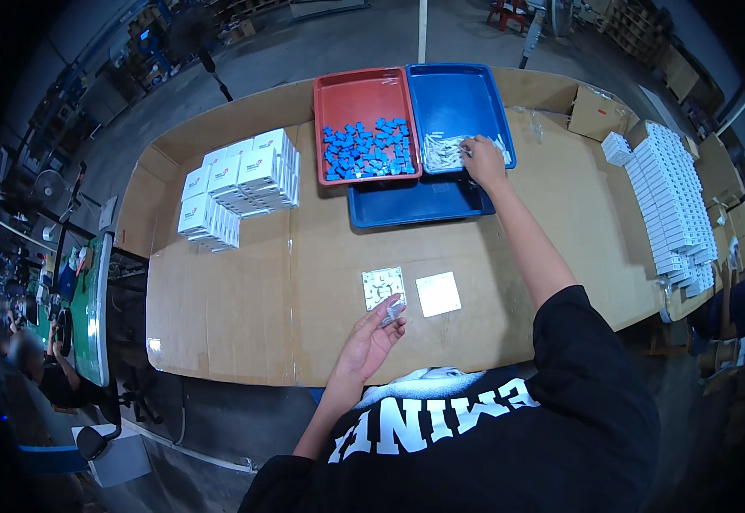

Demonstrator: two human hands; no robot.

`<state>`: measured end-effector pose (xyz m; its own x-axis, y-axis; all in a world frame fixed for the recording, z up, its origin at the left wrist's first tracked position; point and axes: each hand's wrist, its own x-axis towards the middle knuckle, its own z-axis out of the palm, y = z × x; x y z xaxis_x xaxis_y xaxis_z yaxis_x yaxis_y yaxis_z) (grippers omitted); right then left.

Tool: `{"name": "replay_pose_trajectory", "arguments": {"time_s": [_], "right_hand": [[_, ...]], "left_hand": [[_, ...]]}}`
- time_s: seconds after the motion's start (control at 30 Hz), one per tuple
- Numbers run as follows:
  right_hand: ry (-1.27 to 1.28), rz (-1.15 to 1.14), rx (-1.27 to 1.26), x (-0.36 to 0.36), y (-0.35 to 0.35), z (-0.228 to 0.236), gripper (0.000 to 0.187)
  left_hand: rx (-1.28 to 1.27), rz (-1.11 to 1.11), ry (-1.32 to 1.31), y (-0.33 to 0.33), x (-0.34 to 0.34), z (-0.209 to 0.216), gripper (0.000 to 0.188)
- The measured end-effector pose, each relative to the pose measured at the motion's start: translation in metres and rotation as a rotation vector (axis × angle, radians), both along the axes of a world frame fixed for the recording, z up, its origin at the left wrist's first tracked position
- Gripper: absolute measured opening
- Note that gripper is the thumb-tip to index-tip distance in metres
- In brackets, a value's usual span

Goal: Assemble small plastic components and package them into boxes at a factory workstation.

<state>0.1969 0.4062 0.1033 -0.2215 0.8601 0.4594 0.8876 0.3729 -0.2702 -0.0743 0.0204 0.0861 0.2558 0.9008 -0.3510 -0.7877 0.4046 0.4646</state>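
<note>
My left hand (370,346) is palm up near the table's front edge, its fingers closed round a small greyish, see-through piece (392,313). Just beyond those fingertips lies a square white plate with moulded details (381,283). To its right is a plain flat white square plate (439,295). My right arm stretches out to the blue tray (453,94), where my right hand (482,162) has its fingers bent down among many slim white parts (442,151). Whatever those fingers pinch, if anything, is hidden.
Beside the blue tray is a red tray (362,94) with many small blue parts (364,150). Both rest partly over another blue tray (419,205). White boxes (240,175) are stacked at left, more white square pieces (667,201) at right. Cardboard walls (244,120) edge the table.
</note>
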Motion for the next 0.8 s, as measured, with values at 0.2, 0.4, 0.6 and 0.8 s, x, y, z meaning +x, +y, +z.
{"name": "replay_pose_trajectory", "arguments": {"time_s": [0.2, 0.4, 0.6, 0.8], "right_hand": [[-0.002, -0.02, -0.026, 0.004, 0.007, -0.002, 0.021], [-0.044, -0.013, 0.017, 0.005, 0.01, -0.007, 0.019], [0.125, 0.01, -0.073, 0.011, 0.014, -0.007, 0.016], [0.495, -0.022, -0.141, 0.015, 0.013, 0.006, 0.017]], "left_hand": [[0.064, -0.027, -0.019, 0.002, 0.002, 0.005, 0.056], [0.061, -0.011, 0.012, 0.0, 0.003, 0.003, 0.058], [0.006, -0.022, -0.013, 0.001, 0.0, 0.005, 0.054], [0.012, -0.007, 0.01, 0.004, 0.0, -0.001, 0.056]]}}
